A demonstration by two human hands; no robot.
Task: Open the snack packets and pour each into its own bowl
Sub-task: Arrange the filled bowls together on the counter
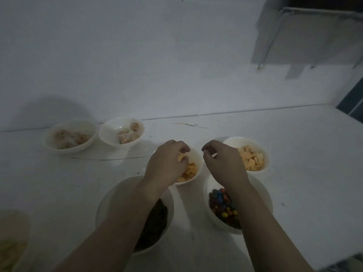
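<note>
The table (294, 154) is a smooth, pale surface with a dull sheen, marked by a few dark scratches. The bowls (119, 134) look like glossy white ceramic or plastic; which one cannot be told. The candies (222, 205) have shiny, hard-looking coloured shells. The orange crackers (251, 159) look dry and matt. The wall (137, 55) is matt, smooth and painted white.
</note>
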